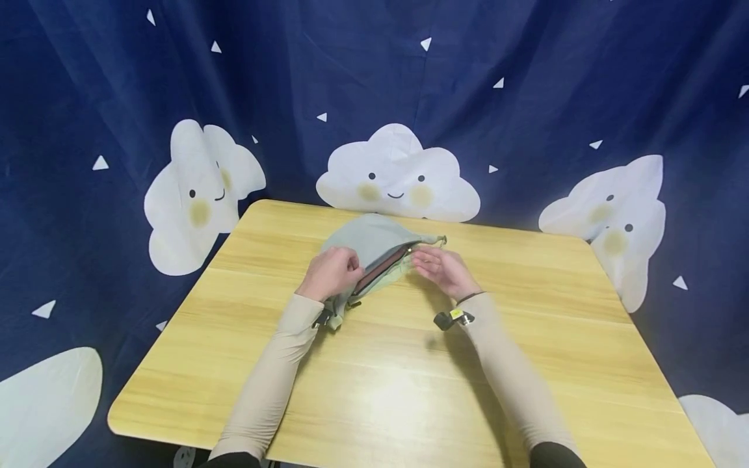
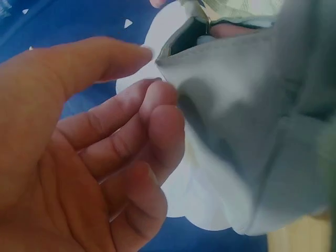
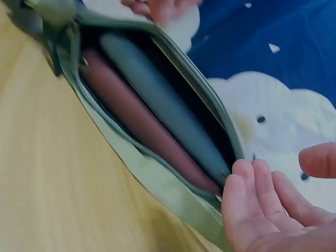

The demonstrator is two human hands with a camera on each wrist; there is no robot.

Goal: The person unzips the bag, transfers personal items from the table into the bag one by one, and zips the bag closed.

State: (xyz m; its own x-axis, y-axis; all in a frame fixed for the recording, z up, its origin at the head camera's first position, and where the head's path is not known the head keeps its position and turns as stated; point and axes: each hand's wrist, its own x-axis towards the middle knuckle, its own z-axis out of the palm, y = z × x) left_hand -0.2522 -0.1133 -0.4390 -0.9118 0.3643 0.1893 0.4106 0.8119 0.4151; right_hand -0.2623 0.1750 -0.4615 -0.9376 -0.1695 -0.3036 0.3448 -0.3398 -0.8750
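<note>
A pale grey-green zip bag (image 1: 370, 235) sits on the table with its long zipper mouth open. Inside, in the right wrist view, a reddish-brown slim item (image 3: 142, 121) lies alongside a blue-grey one (image 3: 168, 105); their kind is not shown. My left hand (image 1: 333, 272) is at the left end of the opening, fingers loosely bent and thumb apart from them, close to the bag's corner in the left wrist view. At the opening's right end is my right hand (image 1: 443, 268), its fingertips right at the rim and its thumb held away.
The wooden table (image 1: 374, 396) has rounded corners. Behind it hangs a dark blue curtain (image 1: 281, 78) with white clouds and triangles. A small camera (image 1: 449, 320) is strapped at the right wrist. Short strap ends stick out at both ends of the bag.
</note>
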